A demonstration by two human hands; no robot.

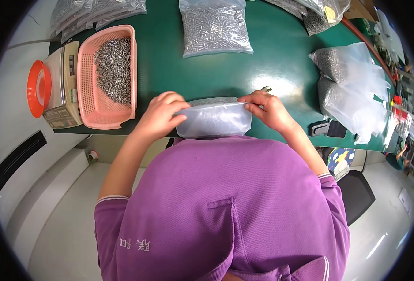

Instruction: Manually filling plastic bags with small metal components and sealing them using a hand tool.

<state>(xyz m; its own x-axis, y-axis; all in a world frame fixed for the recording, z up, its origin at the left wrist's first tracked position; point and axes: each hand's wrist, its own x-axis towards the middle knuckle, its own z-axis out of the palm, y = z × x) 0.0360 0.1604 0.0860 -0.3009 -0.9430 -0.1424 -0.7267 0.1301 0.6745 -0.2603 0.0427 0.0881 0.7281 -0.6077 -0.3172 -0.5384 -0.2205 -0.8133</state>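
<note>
Pinching the bag point(215, 122) with right hand point(269, 108), touching with left hand point(161, 113) (grip unclear), probably keeping its edge taut.

Deep green for table point(160, 47); pink with a grid of holes for basket point(88, 70); silver-grey for pins point(114, 68); orange-red for dish point(33, 89); milky white for held bag point(216, 122); purple with white sleeve stripes point(325, 175) for shirt point(225, 182).

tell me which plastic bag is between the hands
The translucent bag at the near edge of the green table, with the left hand and right hand at its ends. The other bags lie farther off, untouched.
</note>
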